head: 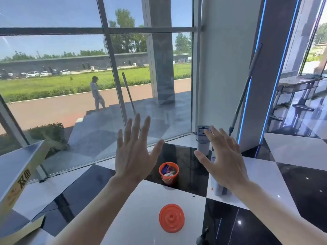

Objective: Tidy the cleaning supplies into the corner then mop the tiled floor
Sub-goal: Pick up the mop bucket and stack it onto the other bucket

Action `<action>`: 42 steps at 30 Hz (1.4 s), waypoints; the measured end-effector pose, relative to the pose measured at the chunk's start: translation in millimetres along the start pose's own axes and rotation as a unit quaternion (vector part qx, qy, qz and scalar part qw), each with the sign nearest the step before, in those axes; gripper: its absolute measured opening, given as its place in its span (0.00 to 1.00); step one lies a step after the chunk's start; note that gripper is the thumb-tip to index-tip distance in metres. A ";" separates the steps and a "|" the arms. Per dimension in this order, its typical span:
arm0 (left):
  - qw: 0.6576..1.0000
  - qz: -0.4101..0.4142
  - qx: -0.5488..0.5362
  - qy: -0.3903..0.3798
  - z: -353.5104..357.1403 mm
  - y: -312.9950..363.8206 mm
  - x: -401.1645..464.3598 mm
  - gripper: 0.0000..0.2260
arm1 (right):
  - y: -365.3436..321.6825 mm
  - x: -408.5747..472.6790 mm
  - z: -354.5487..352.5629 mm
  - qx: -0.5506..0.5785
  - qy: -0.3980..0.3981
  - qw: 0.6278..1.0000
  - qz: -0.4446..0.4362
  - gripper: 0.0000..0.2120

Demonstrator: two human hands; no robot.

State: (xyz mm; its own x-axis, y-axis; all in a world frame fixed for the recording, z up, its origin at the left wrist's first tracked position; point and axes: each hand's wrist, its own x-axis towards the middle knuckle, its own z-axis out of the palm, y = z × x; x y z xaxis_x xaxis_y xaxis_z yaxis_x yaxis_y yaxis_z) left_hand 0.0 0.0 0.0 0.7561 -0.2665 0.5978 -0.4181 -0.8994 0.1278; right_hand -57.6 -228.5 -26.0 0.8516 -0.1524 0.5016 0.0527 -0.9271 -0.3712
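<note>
My left hand [135, 152] and my right hand [223, 160] are both raised in front of me, fingers spread and straight, holding nothing. Below and between them a small orange bucket [169, 175] with colourful items inside stands on the black and white tiled floor [145, 206]. Its orange lid [171, 218] lies flat on a white tile nearer to me. A grey mop bucket [203, 140] stands in the corner by the glass, partly behind my right hand. A mop handle [245, 89] leans against the pillar. A pale container [218, 189] shows under my right wrist.
A large glass wall [88, 76] runs along the left and front, with a person walking outside. A cardboard box [19, 174] sits at the left edge. A white pillar with blue light strips [251, 68] stands on the right, with a metal table [299, 84] beyond it.
</note>
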 end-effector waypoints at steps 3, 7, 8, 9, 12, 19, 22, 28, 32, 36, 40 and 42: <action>1.000 -0.008 -0.005 -0.003 20.4 -8.3 30.0 0.34 | 13.7 33.2 20.3 -0.014 0.001 1.000 -0.006 0.39; 0.999 -0.014 -0.045 -0.014 71.8 -29.4 75.1 0.33 | 37.4 86.1 66.5 -0.009 -0.008 1.000 0.013 0.37; 0.998 -0.020 -0.064 -0.020 85.8 -35.9 86.4 0.33 | 41.9 99.1 77.2 0.000 -0.012 1.000 0.020 0.36; 0.996 -0.028 -0.080 -0.025 100.0 -41.9 95.7 0.33 | 46.5 110.8 89.0 0.005 -0.017 0.999 0.027 0.35; 0.991 -0.042 -0.116 -0.052 151.2 -64.1 124.4 0.34 | 59.7 144.2 127.3 0.003 -0.030 0.998 0.051 0.38; 0.963 -0.100 -0.211 -0.132 279.3 -123.2 222.8 0.28 | 95.0 240.4 222.6 0.008 -0.046 0.991 0.124 0.36; 0.943 -0.133 -0.259 -0.163 320.7 -148.5 252.8 0.25 | 105.2 273.2 258.8 0.031 -0.061 0.983 0.169 0.33; 0.866 -0.225 -0.382 -0.232 406.4 -170.3 322.2 0.20 | 141.7 335.9 307.0 0.109 -0.045 0.950 0.291 0.31; 0.838 -0.239 -0.420 -0.254 461.7 -157.0 361.4 0.18 | 184.4 370.4 333.4 0.119 -0.054 0.937 0.323 0.26; 0.817 -0.231 -0.444 -0.285 514.3 -137.5 408.9 0.17 | 235.4 417.8 360.4 0.117 -0.054 0.933 0.336 0.24; 0.813 -0.242 -0.441 -0.294 579.7 -117.3 467.4 0.18 | 298.3 480.1 390.4 0.146 -0.066 0.932 0.325 0.24; 0.807 -0.252 -0.442 -0.300 614.5 -100.8 502.7 0.18 | 332.4 514.8 401.6 0.153 -0.069 0.931 0.323 0.24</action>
State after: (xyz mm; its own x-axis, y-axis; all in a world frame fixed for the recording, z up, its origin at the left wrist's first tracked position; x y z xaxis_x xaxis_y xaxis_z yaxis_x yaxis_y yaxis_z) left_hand 731.7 -256.3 -198.7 0.9393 -0.3018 -0.1634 0.0237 -0.4179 0.9082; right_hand 607.8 -477.6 -205.0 0.8148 -0.5798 -0.0016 -0.3666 -0.5131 -0.7761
